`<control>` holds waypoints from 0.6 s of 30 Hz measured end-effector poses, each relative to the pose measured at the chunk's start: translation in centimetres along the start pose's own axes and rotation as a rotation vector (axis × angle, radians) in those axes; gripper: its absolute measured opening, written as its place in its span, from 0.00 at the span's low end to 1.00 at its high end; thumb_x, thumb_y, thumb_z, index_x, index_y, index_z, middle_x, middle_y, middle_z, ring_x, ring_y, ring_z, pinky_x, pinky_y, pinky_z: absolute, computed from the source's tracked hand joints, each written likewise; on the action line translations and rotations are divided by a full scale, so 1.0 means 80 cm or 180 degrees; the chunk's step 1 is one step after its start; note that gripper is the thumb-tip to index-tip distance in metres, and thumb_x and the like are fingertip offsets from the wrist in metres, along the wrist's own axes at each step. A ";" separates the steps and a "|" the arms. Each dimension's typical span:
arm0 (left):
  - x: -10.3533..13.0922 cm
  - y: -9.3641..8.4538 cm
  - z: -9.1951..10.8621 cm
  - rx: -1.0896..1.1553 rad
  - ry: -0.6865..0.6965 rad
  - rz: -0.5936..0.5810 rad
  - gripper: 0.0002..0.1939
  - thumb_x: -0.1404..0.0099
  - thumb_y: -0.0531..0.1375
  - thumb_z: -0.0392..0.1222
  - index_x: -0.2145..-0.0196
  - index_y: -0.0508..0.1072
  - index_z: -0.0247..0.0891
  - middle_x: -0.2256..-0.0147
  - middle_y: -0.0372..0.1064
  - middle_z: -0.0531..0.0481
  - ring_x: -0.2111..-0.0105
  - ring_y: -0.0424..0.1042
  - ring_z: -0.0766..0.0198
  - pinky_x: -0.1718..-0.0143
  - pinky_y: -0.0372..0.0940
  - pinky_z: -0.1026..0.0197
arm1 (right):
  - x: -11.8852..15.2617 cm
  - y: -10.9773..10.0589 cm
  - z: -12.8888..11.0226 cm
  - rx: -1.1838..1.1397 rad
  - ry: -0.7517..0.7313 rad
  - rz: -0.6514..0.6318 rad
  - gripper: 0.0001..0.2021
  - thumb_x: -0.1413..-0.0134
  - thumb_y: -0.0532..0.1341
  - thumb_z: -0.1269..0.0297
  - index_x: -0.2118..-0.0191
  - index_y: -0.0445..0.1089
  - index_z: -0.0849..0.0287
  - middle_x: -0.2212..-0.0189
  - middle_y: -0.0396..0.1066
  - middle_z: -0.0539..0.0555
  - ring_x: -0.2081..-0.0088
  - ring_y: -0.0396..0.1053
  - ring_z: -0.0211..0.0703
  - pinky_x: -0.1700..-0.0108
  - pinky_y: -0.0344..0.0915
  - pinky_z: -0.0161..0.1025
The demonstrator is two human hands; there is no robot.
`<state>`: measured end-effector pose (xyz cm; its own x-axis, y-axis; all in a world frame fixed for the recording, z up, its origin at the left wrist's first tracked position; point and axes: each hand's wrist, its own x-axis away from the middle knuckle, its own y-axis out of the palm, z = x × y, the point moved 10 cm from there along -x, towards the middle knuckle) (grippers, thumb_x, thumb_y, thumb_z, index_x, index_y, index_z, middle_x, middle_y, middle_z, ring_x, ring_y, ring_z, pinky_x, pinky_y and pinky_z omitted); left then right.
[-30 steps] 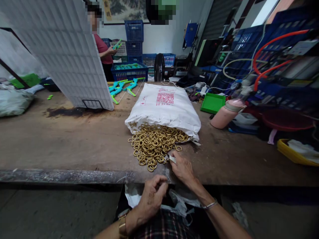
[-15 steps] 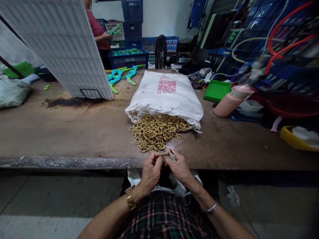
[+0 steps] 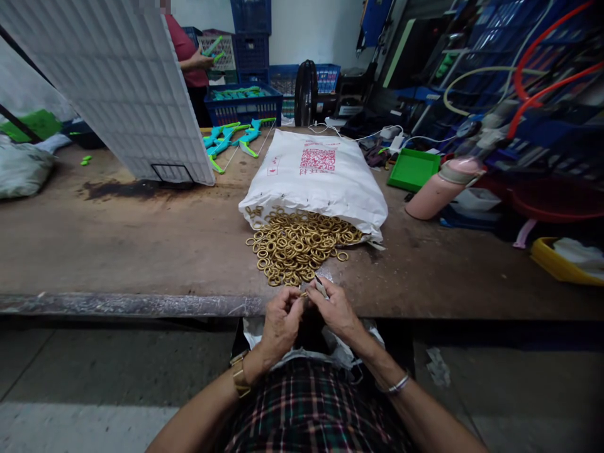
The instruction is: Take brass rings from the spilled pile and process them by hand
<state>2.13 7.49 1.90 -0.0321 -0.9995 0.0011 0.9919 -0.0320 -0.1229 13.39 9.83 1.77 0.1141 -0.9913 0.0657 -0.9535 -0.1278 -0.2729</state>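
Fingers of my left hand [image 3: 279, 322] are pinched on a brass-coloured ring [image 3: 304, 294] at the table's front edge. My right hand [image 3: 338, 316] is closed around a small flat tool [image 3: 321, 287], pale with a dark edge, which looks like a blade. Its fingertips meet the ring from the right, and the exact contact is hidden by the fingers. Just beyond both hands lies a heap of similar rings [image 3: 297, 245], spilling from the mouth of a white sack [image 3: 278, 173] with red print.
A white ribbed panel [image 3: 155, 113] leans at left. Turquoise toy bows [image 3: 226, 141] lie behind the sack. On the right are a green tray [image 3: 414, 170], a pink bottle [image 3: 436, 192] and a yellow basin [image 3: 557, 261]. Another person's hand [image 3: 201, 61] holds a turquoise-green piece at the back.
Both hands have shifted slightly left while staying together. The ring has turned between the fingers, and the flat tool is tilted differently. The view has moved a little.
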 end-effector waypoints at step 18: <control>0.011 0.028 -0.033 0.1319 -0.1135 -0.0627 0.19 0.46 0.58 0.56 0.70 0.63 0.35 0.77 0.63 0.55 0.82 0.60 0.75 0.81 0.55 0.70 | 0.006 -0.006 -0.004 0.0853 -0.0357 0.0064 0.10 0.45 0.49 0.61 0.71 0.64 0.58 0.78 0.64 0.48 0.75 0.60 0.36 0.71 0.56 0.32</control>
<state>3.97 6.58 -0.99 -0.2488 -0.9115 0.3275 0.9390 -0.1441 0.3122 13.79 9.40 2.24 0.1404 -0.9891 -0.0447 -0.8499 -0.0972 -0.5179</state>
